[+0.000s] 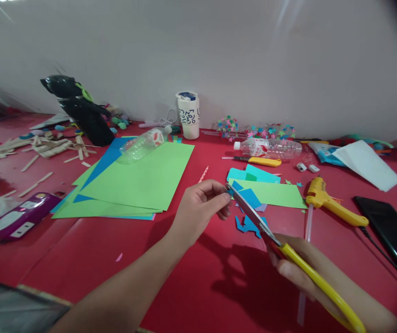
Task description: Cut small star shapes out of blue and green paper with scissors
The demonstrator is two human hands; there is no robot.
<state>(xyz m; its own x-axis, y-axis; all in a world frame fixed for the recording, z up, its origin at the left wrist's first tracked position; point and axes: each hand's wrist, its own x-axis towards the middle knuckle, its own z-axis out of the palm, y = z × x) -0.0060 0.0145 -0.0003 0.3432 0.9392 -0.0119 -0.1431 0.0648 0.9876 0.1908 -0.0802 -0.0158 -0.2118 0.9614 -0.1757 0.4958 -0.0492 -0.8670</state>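
My right hand is closed on a pair of yellow-handled scissors, whose blades point up and left over the table. The tips of the blades reach the fingers of my left hand. That hand is pinched, thumb against index finger, around something small and dark at the blade tips that I cannot make out. Blue paper scraps lie below and behind the blades. Just beyond them is a light green paper strip, with turquoise paper pieces at its far edge.
Green sheets lie left, a plastic bottle on them. A yellow glue gun and black phone sit right. Behind are a yellow cutter, another bottle and a white cup. A purple device lies far left.
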